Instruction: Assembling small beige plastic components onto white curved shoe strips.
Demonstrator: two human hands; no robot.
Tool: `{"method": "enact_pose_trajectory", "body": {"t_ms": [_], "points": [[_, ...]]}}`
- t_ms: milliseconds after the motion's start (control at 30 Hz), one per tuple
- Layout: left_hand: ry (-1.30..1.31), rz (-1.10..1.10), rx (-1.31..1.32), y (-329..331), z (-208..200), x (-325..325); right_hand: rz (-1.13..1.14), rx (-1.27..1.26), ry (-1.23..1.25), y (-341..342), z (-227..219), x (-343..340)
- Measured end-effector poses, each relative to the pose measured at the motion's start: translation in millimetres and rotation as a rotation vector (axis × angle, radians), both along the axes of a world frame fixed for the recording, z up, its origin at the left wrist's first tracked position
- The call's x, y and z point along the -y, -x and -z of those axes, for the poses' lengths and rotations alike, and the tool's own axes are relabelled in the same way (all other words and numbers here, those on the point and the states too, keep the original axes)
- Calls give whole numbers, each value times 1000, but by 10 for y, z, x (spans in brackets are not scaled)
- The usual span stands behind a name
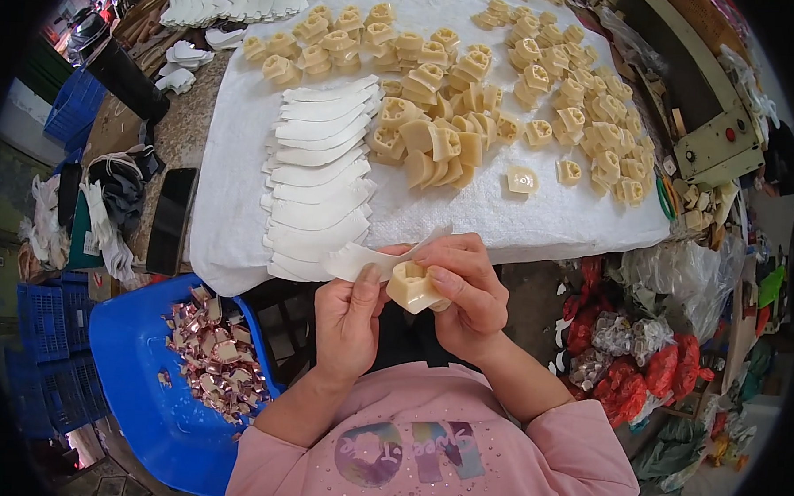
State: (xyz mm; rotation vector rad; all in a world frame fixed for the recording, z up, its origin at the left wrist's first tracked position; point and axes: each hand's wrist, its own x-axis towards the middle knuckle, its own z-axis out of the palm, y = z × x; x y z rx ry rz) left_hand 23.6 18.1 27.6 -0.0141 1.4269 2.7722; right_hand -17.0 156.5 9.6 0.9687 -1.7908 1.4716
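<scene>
Head view: our left fingers (368,280) pinch a supple-looking white strip (345,262); beside them, our right fingers (459,291) grip a likely rigid cream block (407,291), best side-held.

Rightward from the right hand (470,291), uncovered white sheet (558,221) along the near edge leaves a passage below the lone cream block (521,181). Overlapping white strips (318,187) bar the left, heaped cream pieces (433,143) the middle, cream clusters (607,137) the right.
</scene>
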Motion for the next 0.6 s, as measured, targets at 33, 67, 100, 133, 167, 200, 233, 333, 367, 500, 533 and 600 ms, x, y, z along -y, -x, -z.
{"method": "enact_pose_trajectory", "body": {"t_ms": [33, 67, 100, 133, 167, 200, 233, 333, 367, 500, 533, 600], "points": [[26, 13, -10, -10, 8, 14, 3, -13, 3, 1, 7, 14], [51, 27, -20, -12, 15, 22, 8, -27, 5, 3, 13, 21], [49, 28, -19, -11, 17, 19, 8, -26, 4, 6, 13, 15], [93, 19, -50, -11, 17, 9, 12, -25, -8, 8, 13, 1], [138, 12, -80, -8, 11, 8, 18, -24, -20, 9, 10, 2], [136, 15, -79, -7, -1, -1, 21, -22, -21, 7, 9, 7], [127, -4, -69, -9, -16, -17, 34, -17, -26, 4, 9, 11], [172, -51, -57, -38, -59, -76, 69, -30, -32, 10, 57, 15], [219, -73, -48, -40, -59, -74, 96, -41, -39, 23, 79, 29], [378, -76, -85, -48, 62, -20, 194, -84, -205, 55, 22, -3], [435, -74, -137, -24, 103, -1, 214, -96, -183, 84, 41, 12], [488, -71, -188, -5, 103, 27, 234, -108, -164, 112, 38, 0]]}}
